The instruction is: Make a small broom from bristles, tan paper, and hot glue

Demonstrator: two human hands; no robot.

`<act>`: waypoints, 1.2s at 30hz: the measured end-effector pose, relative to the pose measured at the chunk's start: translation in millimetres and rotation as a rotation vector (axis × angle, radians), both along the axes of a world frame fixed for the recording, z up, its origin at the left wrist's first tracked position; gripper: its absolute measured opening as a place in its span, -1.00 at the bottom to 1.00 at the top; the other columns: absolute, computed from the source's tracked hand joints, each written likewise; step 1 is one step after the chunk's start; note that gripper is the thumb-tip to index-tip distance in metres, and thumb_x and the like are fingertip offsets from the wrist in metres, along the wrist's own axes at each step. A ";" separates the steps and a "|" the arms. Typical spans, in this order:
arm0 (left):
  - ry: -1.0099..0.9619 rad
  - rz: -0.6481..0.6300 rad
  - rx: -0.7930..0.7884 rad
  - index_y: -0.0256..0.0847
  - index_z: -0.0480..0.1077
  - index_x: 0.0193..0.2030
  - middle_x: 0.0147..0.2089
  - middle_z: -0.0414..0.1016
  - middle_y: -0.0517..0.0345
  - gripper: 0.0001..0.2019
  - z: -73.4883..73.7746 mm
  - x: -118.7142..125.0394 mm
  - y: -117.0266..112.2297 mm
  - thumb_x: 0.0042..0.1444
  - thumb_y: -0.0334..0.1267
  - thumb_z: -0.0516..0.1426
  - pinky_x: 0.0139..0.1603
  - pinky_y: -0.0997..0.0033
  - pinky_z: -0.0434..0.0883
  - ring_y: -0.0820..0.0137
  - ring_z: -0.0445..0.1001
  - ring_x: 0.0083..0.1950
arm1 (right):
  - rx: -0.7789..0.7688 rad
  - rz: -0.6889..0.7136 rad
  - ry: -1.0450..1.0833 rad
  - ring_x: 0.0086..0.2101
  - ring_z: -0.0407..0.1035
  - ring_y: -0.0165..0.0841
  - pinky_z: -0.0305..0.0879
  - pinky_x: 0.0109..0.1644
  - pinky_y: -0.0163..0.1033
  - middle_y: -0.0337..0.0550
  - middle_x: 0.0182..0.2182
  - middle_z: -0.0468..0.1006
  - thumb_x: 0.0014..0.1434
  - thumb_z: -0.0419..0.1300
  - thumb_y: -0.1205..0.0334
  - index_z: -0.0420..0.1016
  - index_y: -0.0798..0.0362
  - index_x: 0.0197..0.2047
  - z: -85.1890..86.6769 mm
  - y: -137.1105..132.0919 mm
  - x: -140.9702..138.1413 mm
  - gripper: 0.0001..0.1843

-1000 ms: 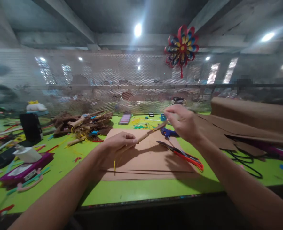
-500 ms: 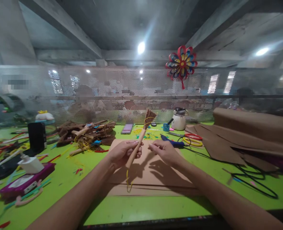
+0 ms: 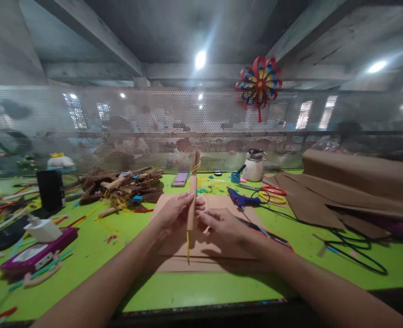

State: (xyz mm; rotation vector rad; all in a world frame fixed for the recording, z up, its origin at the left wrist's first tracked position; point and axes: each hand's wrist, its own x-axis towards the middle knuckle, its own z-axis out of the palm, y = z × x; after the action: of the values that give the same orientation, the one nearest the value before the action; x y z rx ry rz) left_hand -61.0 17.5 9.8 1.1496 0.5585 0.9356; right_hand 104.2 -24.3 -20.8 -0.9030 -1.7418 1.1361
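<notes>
A small broom made of brown paper stands almost upright in my left hand, whose fingers and thumb close round its handle. Yellow cord is wound near its narrow top, and a yellow cord loop hangs from the lower end. My right hand is just right of the handle, thumb and fingers pinched together close to my left fingertips. Anything between them is too small to make out. Beneath both hands lie brown paper sheets. A dark tool with red edging lies partly behind my right forearm.
Right of the sheets are a blue glue gun, scissors and black cable. Farther back stand a white jug and brown paper. A pile of paper brooms and a purple power strip lie left.
The broom has turned from leaning right to nearly upright, its bristle end now edge-on. My right hand has moved down and left, closer to the handle. The dark red-edged tool has come into view.
</notes>
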 end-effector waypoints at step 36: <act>0.232 -0.216 0.165 -0.23 0.22 -0.33 -0.52 0.37 0.24 -0.77 2.9 12.2 -21.1 0.14 -0.14 0.15 -0.54 0.56 0.27 0.51 0.38 -0.55 | 0.011 -0.199 0.701 -0.38 0.37 -0.39 0.24 -0.39 -0.33 -0.15 -0.43 0.54 -0.08 0.35 0.12 0.56 0.11 -0.41 49.3 10.5 66.1 -0.78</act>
State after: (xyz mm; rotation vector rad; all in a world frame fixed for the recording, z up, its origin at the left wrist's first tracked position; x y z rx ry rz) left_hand -48.7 -3.6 12.7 1.4490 0.5376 0.6759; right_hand 170.3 -13.8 28.4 -0.5547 -1.0598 1.1290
